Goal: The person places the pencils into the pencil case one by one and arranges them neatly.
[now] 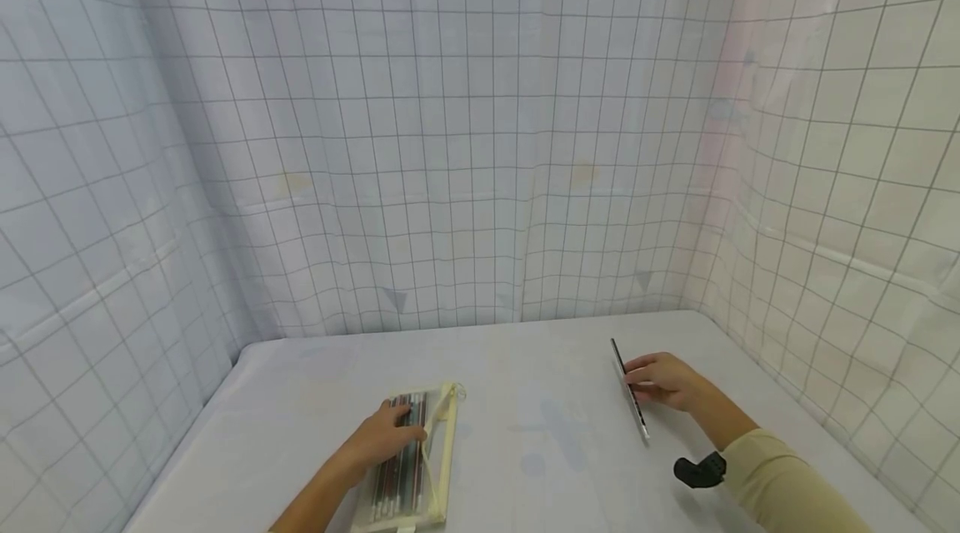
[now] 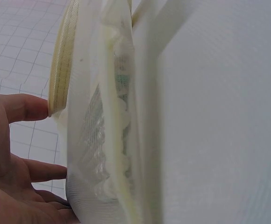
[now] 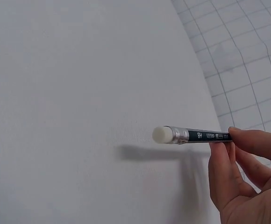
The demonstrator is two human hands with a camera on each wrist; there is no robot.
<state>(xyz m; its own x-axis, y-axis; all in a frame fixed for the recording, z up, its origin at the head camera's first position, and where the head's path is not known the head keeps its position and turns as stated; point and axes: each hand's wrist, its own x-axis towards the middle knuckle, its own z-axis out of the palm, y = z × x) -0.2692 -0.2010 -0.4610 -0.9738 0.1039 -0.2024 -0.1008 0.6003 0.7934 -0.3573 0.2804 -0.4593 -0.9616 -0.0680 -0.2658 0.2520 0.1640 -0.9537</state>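
Note:
A clear pencil pouch (image 1: 442, 475) with a pale yellow zipper edge lies on the table, several dark pencils (image 1: 400, 466) inside it. My left hand (image 1: 386, 435) rests on top of it; the left wrist view has the thumb touching the end of the yellow zipper band (image 2: 60, 70) while the other fingertips press the clear side (image 2: 82, 172). Over on the right, my right hand (image 1: 663, 381) pinches a dark pencil (image 1: 630, 391) between thumb and fingers. Its white eraser (image 3: 162, 135) and silver ferrule point away from the hand, above the table, with a shadow below.
The white-covered table (image 1: 517, 416) has hanging grid-patterned sheets (image 1: 480, 141) behind it and on both sides. A black wrist-worn piece (image 1: 699, 471) sticks out by the right sleeve (image 1: 780, 475). A small clear ring (image 1: 460, 391) sits at the pouch's far corner.

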